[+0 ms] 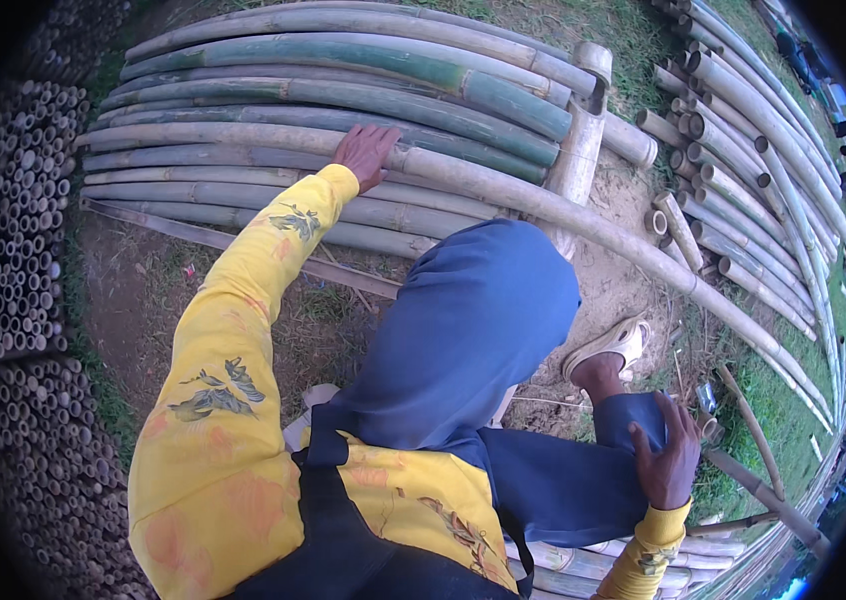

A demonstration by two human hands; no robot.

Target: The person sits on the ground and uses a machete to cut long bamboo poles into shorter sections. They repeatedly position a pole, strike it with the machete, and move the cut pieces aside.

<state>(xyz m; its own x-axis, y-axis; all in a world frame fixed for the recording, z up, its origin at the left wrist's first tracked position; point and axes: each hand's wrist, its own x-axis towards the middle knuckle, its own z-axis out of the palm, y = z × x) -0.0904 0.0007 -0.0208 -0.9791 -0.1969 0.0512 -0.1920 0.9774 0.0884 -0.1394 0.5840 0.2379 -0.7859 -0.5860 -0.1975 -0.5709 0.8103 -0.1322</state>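
My left hand is closed over a long pale bamboo pole, its fingers lying across the top. The pole lies over a row of green and grey bamboo poles and runs past my bent knee toward the lower right. Under the row's right end is a thick pale bamboo crosspiece. My right hand rests by my right lower leg with thumb and fingers apart, and I see nothing in it. The undersides of both hands' fingers are hidden.
Cut bamboo ends are stacked at left. A pile of bamboo poles stands at right, with a short bamboo piece beside it. My sandalled foot is on sandy ground; more poles lie behind my leg.
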